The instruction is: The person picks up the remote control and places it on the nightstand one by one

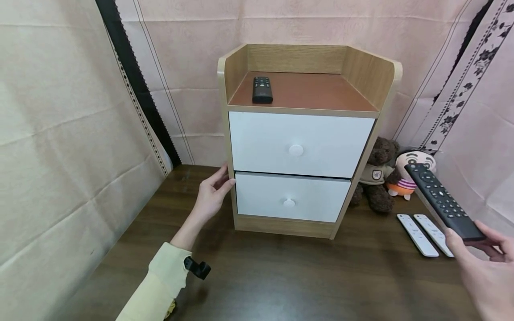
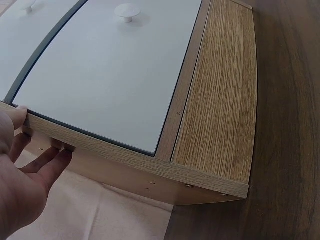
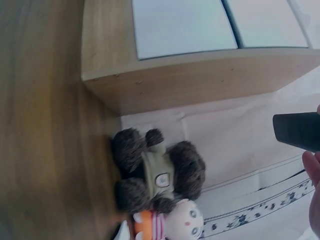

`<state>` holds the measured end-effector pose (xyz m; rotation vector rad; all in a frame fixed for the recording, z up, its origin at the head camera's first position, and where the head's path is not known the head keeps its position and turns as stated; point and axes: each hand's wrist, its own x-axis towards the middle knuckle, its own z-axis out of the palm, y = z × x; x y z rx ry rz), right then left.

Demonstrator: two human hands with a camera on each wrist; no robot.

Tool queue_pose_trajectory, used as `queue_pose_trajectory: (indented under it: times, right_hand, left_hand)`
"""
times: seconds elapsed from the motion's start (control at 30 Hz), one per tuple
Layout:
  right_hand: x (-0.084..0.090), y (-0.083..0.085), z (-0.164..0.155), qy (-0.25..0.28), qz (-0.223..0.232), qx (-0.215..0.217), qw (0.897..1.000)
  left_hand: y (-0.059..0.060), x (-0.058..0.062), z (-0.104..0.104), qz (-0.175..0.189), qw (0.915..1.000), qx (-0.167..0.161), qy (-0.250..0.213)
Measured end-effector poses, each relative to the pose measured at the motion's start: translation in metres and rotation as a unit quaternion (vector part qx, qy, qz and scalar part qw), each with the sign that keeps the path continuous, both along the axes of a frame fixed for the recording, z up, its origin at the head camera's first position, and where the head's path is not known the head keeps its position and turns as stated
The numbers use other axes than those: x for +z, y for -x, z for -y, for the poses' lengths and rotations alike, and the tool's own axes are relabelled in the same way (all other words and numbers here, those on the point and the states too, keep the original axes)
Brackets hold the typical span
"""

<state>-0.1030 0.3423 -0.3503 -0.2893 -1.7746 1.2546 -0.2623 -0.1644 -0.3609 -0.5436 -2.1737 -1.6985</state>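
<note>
From the head view, I see my left hand (image 1: 211,195) with straight fingers against the cabinet (image 1: 299,147) side; my right hand (image 1: 487,272) pinches a black remote (image 1: 443,201) above the worktop (image 1: 281,276). Both drawers are closed.

Left wrist: fingers (image 2: 47,162) relaxed, touching the cabinet's edge.

Right wrist: the remote's end (image 3: 298,131) shows above a teddy bear (image 3: 157,172).

A small black remote (image 1: 262,89) lies on the brown top shelf, near the left wall. Beside the right side of the cabinet sits a brown teddy bear (image 1: 378,174) in a tan shirt. A round doll (image 1: 410,174) with a white face and an orange and pink body leans just beside the bear. Two white remotes (image 1: 424,234) lie side by side on the dark wooden bench (image 1: 281,276), in front of the toys. Pink cloth (image 1: 192,53) with black flower trim hangs behind.
</note>
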Motion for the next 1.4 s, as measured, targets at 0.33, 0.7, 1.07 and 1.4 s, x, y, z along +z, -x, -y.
queue_pose_trajectory:
  times: [0.33,0.7,1.07,1.4]
  right_hand:
    - [0.018,-0.003,0.015,-0.021,-0.140,0.056,0.988]
    - [0.039,0.000,0.042,0.100,-0.316,0.260,0.907]
    - [0.066,0.009,0.083,0.067,-0.376,0.271,0.883]
    - [0.083,0.020,0.108,-0.016,-0.373,0.209,0.904]
  left_hand:
    - [-0.001,0.000,0.000,0.006,1.0000,-0.001,-0.003]
    - [-0.001,-0.001,-0.001,0.007,0.9999,-0.005,-0.011]
    - [-0.001,0.001,-0.001,0.005,1.0000,-0.001,-0.004]
    - [0.000,0.000,0.000,0.012,0.9999,-0.003,-0.009]
